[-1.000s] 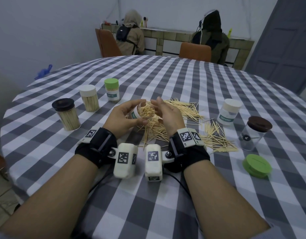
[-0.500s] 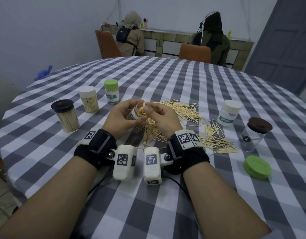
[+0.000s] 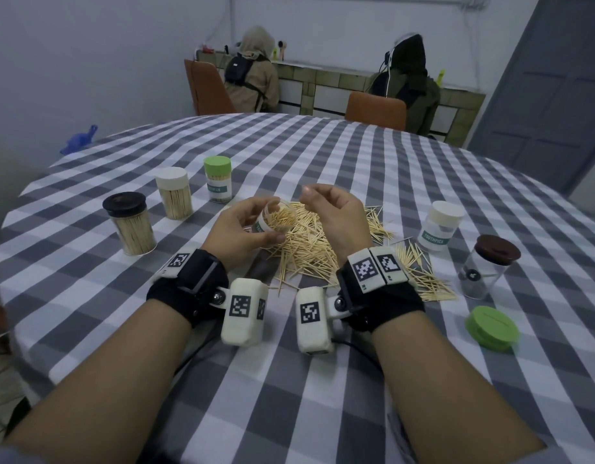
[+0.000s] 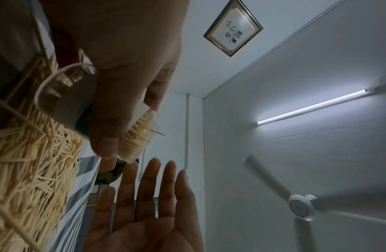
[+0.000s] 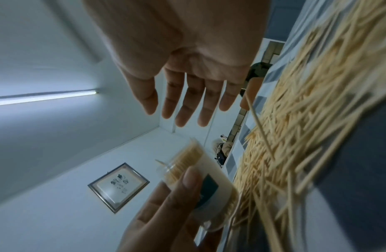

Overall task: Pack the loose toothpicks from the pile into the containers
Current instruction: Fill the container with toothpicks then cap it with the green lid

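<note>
Holding a clear tub [image 3: 276,220], the left hand [image 3: 240,231] curls fingers and thumb round its wall; tub tilted, mouth toward the right hand, toothpicks inside nearly to the rim. Right hand [image 3: 334,216]: raised just beside the tub's mouth, fingers loose and spread, holding nothing. Pile [image 3: 311,249]: loose on the table [image 3: 322,155] under both hands, toward the near edge. Three capped jars stand left of it, two right; a green lid [image 3: 492,327] lies near the right edge.
</note>
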